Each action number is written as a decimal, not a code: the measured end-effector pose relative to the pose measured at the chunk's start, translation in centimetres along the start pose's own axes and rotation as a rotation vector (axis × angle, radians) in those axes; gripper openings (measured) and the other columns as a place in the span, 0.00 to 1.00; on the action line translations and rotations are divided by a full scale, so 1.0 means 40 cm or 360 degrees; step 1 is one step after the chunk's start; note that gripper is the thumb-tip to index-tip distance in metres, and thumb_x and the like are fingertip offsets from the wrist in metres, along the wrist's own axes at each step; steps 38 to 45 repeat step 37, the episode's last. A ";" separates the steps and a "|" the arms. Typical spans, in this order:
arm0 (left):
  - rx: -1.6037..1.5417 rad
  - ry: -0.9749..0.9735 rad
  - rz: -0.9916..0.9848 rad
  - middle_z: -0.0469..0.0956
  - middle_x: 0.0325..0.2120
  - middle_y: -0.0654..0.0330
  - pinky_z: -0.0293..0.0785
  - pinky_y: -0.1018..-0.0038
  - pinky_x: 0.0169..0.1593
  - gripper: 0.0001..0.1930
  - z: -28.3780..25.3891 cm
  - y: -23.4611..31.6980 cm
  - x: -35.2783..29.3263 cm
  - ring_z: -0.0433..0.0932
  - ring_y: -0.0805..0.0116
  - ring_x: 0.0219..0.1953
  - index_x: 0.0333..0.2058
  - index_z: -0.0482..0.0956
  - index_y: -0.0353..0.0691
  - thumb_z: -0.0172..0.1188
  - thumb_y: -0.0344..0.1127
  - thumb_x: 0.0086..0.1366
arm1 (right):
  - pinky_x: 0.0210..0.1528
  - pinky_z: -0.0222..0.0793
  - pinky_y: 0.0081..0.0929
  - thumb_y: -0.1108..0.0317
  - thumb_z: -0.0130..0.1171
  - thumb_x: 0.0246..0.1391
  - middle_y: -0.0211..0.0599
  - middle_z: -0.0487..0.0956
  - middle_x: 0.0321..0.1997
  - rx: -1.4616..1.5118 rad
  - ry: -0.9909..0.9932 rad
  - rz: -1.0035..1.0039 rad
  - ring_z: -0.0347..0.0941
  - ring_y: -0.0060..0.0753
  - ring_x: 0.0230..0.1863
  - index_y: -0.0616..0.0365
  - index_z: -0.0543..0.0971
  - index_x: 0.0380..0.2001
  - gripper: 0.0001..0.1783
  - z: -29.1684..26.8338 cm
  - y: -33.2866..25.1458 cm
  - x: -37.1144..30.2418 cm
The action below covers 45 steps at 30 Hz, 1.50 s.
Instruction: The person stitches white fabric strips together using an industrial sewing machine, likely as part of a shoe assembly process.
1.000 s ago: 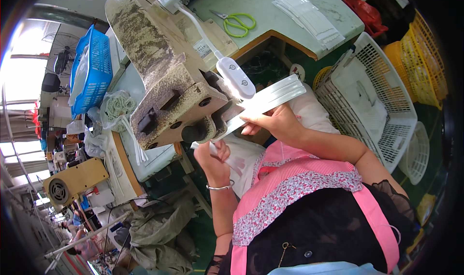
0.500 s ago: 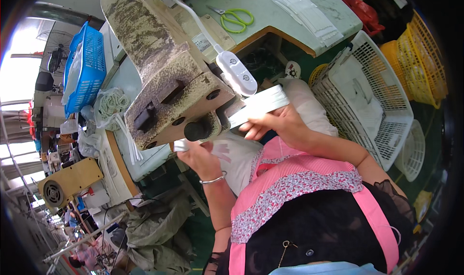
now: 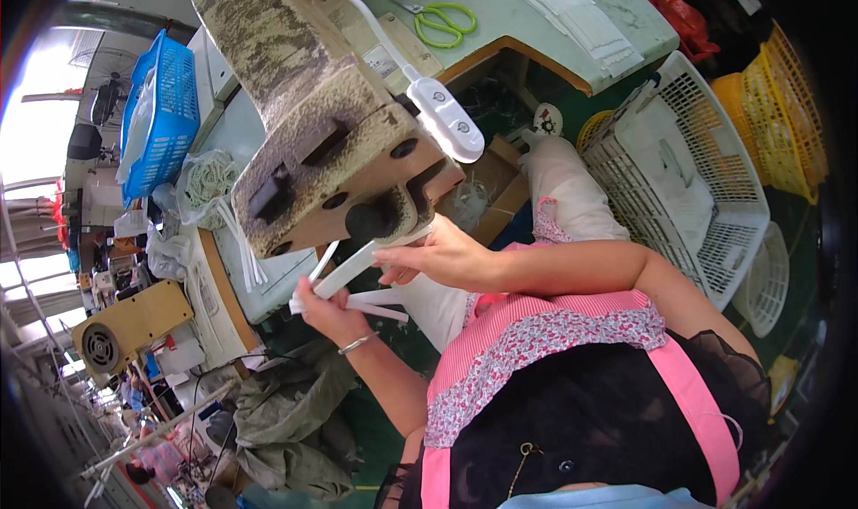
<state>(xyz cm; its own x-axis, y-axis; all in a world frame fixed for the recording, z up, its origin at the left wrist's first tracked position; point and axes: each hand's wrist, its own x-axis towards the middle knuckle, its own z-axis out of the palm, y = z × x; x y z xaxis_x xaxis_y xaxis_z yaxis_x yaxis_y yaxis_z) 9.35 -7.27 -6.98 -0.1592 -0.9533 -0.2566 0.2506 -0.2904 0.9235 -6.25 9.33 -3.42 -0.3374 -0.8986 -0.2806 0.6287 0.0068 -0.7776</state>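
My left hand [image 3: 329,315], a bangle on its wrist, is closed around flat white strips [image 3: 347,272]; their loose ends stick out past the fingers. My right hand [image 3: 440,257] grips the upper end of the same strips, just under the worn beige sewing machine head [image 3: 331,151]. The strips run slantwise between both hands. Part of the right hand's grip is covered by the machine's lower edge. A white two-button lamp control [image 3: 444,120] is fixed to the machine's side.
Green-handled scissors [image 3: 445,28] and a stack of white strips [image 3: 581,22] lie on the table at the back. To the right stands a white basket [image 3: 684,178], beside a yellow one [image 3: 782,116]. A blue basket [image 3: 161,125] and a bag of cord [image 3: 207,183] are left.
My right hand has come left and down with the white piece, nearer my left hand. The left hand has shifted left and slightly down; the strips now stretch between both.
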 end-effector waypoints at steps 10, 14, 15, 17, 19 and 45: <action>-0.0503 -0.0915 -0.0734 0.57 0.17 0.70 0.52 0.82 0.15 0.08 0.035 -0.030 -0.120 0.56 0.84 0.14 0.37 0.70 0.43 0.53 0.41 0.71 | 0.43 0.81 0.34 0.67 0.51 0.65 0.51 0.83 0.42 0.0182 0.0025 -0.0081 0.83 0.44 0.41 0.71 0.76 0.45 0.16 -0.187 -0.029 -0.174; 0.0266 -0.1038 -0.0483 0.65 0.16 0.71 0.51 0.83 0.17 0.07 0.176 -0.042 -0.236 0.57 0.85 0.12 0.38 0.76 0.34 0.64 0.25 0.63 | 0.43 0.81 0.32 0.65 0.47 0.67 0.53 0.83 0.42 0.0287 0.0347 -0.0344 0.84 0.43 0.41 0.70 0.77 0.46 0.18 -0.259 -0.046 -0.252; 0.0259 -0.1032 -0.0479 0.65 0.16 0.71 0.51 0.83 0.17 0.07 0.200 -0.043 -0.244 0.57 0.85 0.12 0.38 0.76 0.34 0.64 0.25 0.63 | 0.43 0.81 0.29 0.65 0.46 0.67 0.53 0.83 0.43 0.0307 0.0412 -0.0454 0.83 0.41 0.41 0.70 0.78 0.47 0.18 -0.265 -0.048 -0.259; 0.0471 -0.1173 -0.0150 0.69 0.16 0.70 0.51 0.83 0.17 0.04 0.245 -0.043 -0.252 0.59 0.85 0.13 0.33 0.79 0.32 0.64 0.26 0.64 | 0.43 0.81 0.29 0.67 0.47 0.67 0.52 0.83 0.43 0.0387 0.0436 -0.0516 0.84 0.40 0.40 0.70 0.78 0.47 0.17 -0.261 -0.059 -0.261; 0.0462 -0.1170 -0.0213 0.70 0.16 0.69 0.51 0.82 0.17 0.04 0.276 -0.032 -0.265 0.59 0.85 0.13 0.32 0.80 0.32 0.64 0.28 0.64 | 0.42 0.82 0.28 0.69 0.52 0.64 0.50 0.83 0.42 0.0222 0.0491 -0.0594 0.84 0.37 0.38 0.69 0.79 0.46 0.14 -0.248 -0.066 -0.244; 0.0076 -0.0771 -0.0319 0.70 0.17 0.71 0.53 0.83 0.17 0.05 0.325 -0.040 -0.305 0.61 0.86 0.14 0.30 0.77 0.37 0.64 0.23 0.62 | 0.41 0.82 0.27 0.74 0.54 0.63 0.49 0.83 0.42 0.0210 0.0506 -0.0809 0.84 0.35 0.39 0.66 0.75 0.48 0.12 -0.225 0.014 -0.177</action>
